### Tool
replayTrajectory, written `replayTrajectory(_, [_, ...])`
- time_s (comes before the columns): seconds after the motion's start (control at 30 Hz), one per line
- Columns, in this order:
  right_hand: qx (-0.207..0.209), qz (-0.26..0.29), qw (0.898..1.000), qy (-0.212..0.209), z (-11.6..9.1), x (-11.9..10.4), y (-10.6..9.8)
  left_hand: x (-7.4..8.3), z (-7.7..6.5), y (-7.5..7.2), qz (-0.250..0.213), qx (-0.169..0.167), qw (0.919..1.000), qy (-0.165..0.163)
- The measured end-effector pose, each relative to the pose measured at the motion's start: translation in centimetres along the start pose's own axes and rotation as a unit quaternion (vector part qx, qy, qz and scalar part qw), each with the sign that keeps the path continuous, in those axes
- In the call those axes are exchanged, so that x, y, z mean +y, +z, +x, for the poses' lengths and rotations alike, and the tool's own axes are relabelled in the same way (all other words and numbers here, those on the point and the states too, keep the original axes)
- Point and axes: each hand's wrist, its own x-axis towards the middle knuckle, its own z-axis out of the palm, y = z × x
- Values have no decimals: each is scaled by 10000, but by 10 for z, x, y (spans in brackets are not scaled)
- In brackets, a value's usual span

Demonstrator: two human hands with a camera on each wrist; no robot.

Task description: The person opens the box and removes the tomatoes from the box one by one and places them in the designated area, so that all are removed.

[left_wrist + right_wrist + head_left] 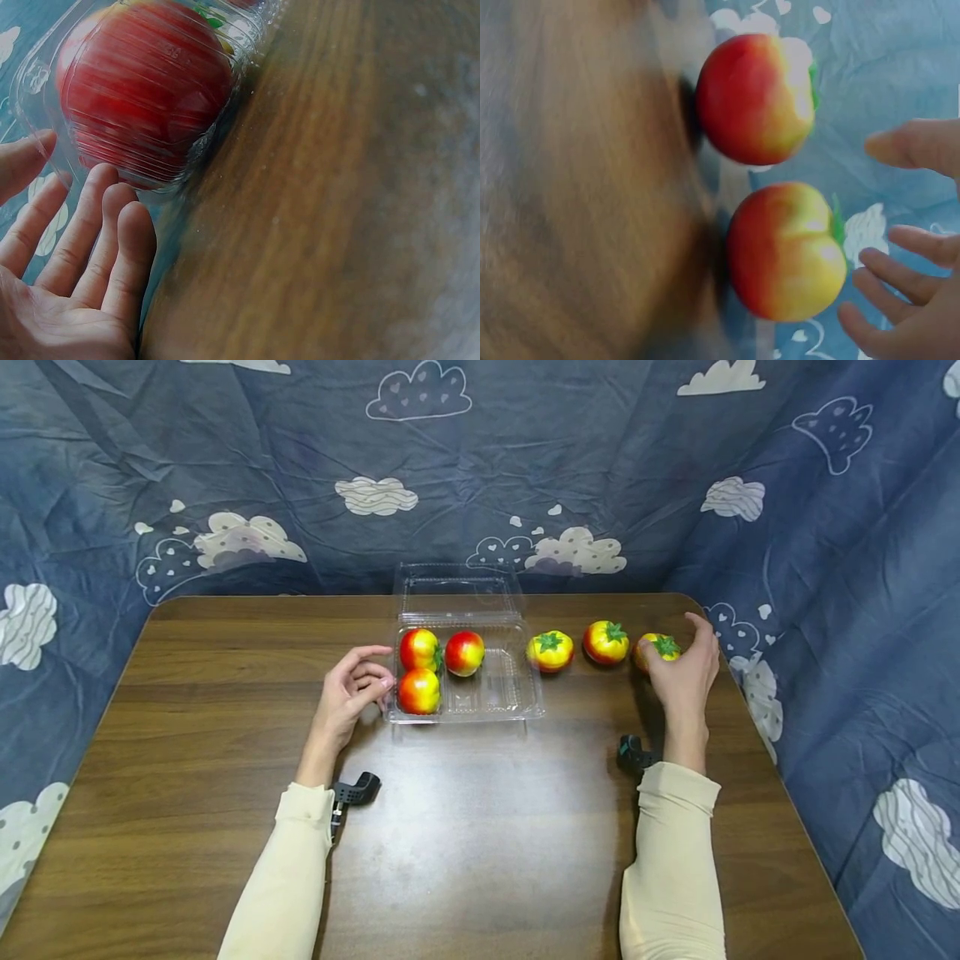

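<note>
My left hand [351, 689] is at the left side of a clear plastic clamshell box [491, 693], its fairly straight fingertips right at the rim. Inside the box, toward its left, are three round, shiny red-and-yellow fruits, one [464, 653] standing apart from the other two. In the left wrist view, a fruit [146, 86] shows through the plastic wall. My right hand [686, 668] is over the rightmost loose fruit [663, 647], thumb and fingers spread around it. The right wrist view has the right hand [915, 292] beside a fruit [787, 251] with a green leafy top, fingers apart from it.
Two more loose fruits, one [551, 652] by the box's right wall and another [606, 643] beyond it, line up toward my right hand. The box lid [459, 593] stands open at the back edge of the wooden table [480, 835]. A blue cloud-print cloth [315, 443] hangs behind.
</note>
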Motion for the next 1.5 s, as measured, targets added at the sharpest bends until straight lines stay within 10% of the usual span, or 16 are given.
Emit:
replayTrajectory(0.4, [369,319,9946,-914,-8,-32,12,-2,0,-2,-41,-52,9999,82])
replayTrajectory(1.5, [-1539,830,9617,-2112,-60,-98,64,-2,1,-2,49,-39,9999,87])
